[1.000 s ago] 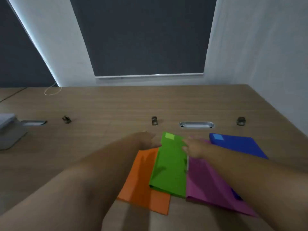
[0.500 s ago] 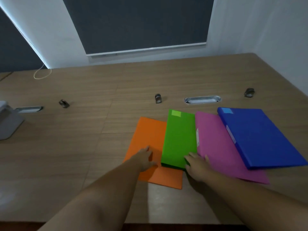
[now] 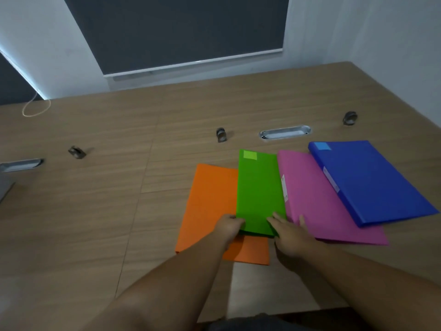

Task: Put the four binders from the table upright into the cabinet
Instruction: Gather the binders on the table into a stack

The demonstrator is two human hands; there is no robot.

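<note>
Four binders lie fanned out flat on the wooden table: an orange binder at the left, a green binder overlapping it, a pink binder and a blue binder on top at the right. My left hand grips the near left corner of the green binder. My right hand rests at the green binder's near right corner, with its fingers spread over the pink one. No cabinet is in view.
Small metal fittings and two oval cable slots run across the table's middle. A grey object sits at the left edge, a thin cord by the far wall. A dark window blind hangs behind.
Both hands have drawn back from the binders' far ends to the green binder's near edge. The left hand has closed on its corner. The camera has tilted down.
</note>
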